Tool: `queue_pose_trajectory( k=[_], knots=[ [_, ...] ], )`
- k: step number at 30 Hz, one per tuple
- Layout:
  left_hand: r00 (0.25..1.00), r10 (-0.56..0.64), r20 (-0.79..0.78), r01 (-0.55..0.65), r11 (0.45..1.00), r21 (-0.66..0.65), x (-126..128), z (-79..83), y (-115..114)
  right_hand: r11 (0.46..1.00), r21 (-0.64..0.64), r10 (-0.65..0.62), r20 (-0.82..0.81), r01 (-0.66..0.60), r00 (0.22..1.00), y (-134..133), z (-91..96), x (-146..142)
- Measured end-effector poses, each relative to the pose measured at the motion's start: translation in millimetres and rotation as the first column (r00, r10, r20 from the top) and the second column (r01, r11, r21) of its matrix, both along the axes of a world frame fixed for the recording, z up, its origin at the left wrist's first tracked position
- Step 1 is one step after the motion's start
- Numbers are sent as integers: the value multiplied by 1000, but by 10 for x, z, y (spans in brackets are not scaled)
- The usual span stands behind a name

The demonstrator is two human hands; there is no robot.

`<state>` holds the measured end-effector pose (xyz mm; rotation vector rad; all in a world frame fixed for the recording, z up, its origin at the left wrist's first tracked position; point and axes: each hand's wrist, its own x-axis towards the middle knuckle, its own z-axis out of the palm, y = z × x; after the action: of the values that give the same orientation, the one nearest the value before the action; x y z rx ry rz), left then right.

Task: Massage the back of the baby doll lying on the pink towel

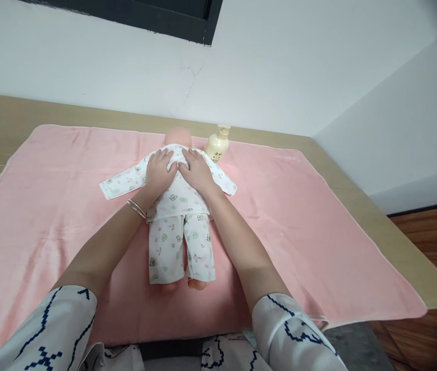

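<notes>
A baby doll point(180, 201) in white printed pajamas lies on a pink blanket point(87, 206), its bald head toward the wall and its feet toward me. No facial features show. My left hand point(160, 171) rests flat on the left side of the doll's upper body, fingers stretched toward the shoulder. On the right side my right hand point(197, 170) lies the same way, its thumb close to the left one. A cream pump bottle point(217, 143) stands just right of the doll's head. The cloth under my palms is hidden.
The blanket covers most of a light wooden table point(5, 111), whose bare edge shows at the back and right. A white wall point(280, 67) rises behind it, with a dark frame point(164, 18) above. Brown wood point(435, 247) shows low on the right.
</notes>
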<state>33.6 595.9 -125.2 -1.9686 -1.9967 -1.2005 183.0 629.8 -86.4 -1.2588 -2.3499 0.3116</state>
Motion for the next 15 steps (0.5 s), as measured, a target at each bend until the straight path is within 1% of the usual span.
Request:
queue_pose_trajectory(
  k=[2, 4, 7, 9, 10, 12, 15],
  knots=[
    [999, -37, -34, 37, 999, 5, -2, 20, 2, 999, 34, -6, 35, 5, 999, -35, 15, -14],
    [998, -34, -56, 34, 999, 2, 37, 75, -32, 996, 85, -35, 71, 29, 997, -111, 49, -44],
    [994, 55, -91, -60, 997, -55, 153, 185, -124, 983, 153, -120, 137, 98, 983, -274, 121, -108],
    [987, 109, -115, -121, 988, -100, 223, 230, -171, 976, 172, -163, 182, 132, 970, -360, 162, -143],
    [985, 120, -121, -133, 985, -108, 242, 236, -180, 976, 172, -169, 194, 136, 966, -380, 173, -153],
    [987, 110, -113, -121, 988, -95, 245, 219, -170, 980, 159, -152, 185, 122, 971, -360, 171, -153],
    [994, 76, -80, -84, 992, -97, 192, 167, -119, 990, 117, -93, 126, 79, 988, -213, 119, -108]
  ],
)
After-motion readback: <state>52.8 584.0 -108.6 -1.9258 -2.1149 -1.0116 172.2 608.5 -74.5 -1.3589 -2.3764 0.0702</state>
